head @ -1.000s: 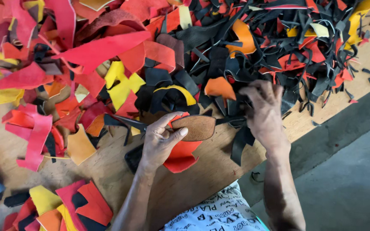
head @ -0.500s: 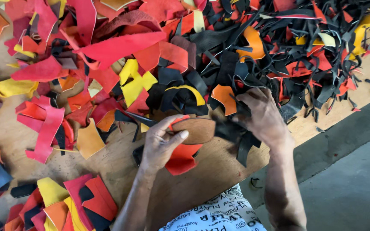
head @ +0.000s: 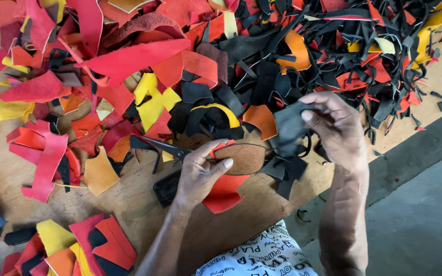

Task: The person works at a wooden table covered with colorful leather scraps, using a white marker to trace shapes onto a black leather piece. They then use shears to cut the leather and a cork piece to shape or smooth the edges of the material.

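My left hand [head: 200, 171] pinches a brown oval leather piece [head: 244, 158] by its left end, just above a red scrap [head: 223, 191] lying on the wooden board [head: 144, 209]. My right hand [head: 336, 128] holds up a dark grey leather scrap [head: 288, 125] between thumb and fingers, to the right of the oval piece. Black scissors [head: 164, 148] lie on the board just left of my left hand, partly under it.
A big heap of red, orange, yellow and black leather offcuts [head: 205, 56] covers the far half of the board. More scraps [head: 78, 245] sit at the near left. The board's right edge drops to a grey concrete floor [head: 425, 214].
My right hand has drawn the dark grey scrap out of the heap and lifted it. My left hand keeps the brown oval piece in about the same place.
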